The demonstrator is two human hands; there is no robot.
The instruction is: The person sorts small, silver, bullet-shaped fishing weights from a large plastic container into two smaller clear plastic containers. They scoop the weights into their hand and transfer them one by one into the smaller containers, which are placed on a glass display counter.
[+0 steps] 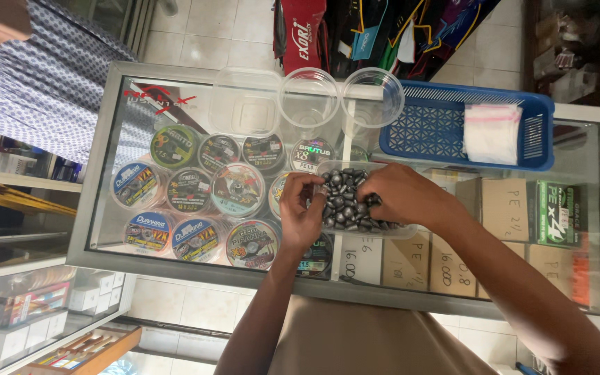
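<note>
A clear plastic tub (326, 169) full of several dark grey lead sinkers (345, 191) rests on a glass display counter (105, 173). Both hands dig into the pile. My left hand (301, 212) curls its fingers over the tub's left edge, pinching sinkers at its fingertips. My right hand (404, 194) lies over the right part of the pile, fingers bent down among the sinkers. Whether the right hand grips any is hidden.
Three empty clear containers stand at the far edge: one square (244, 103), two round (308, 97) (372, 96). A blue plastic basket (411, 132) holds a stack of small clear bags (492, 132). Fishing-line spools (189, 189) and cardboard boxes (501, 208) lie under the glass. Another person's patterned sleeve (50, 76) is far left.
</note>
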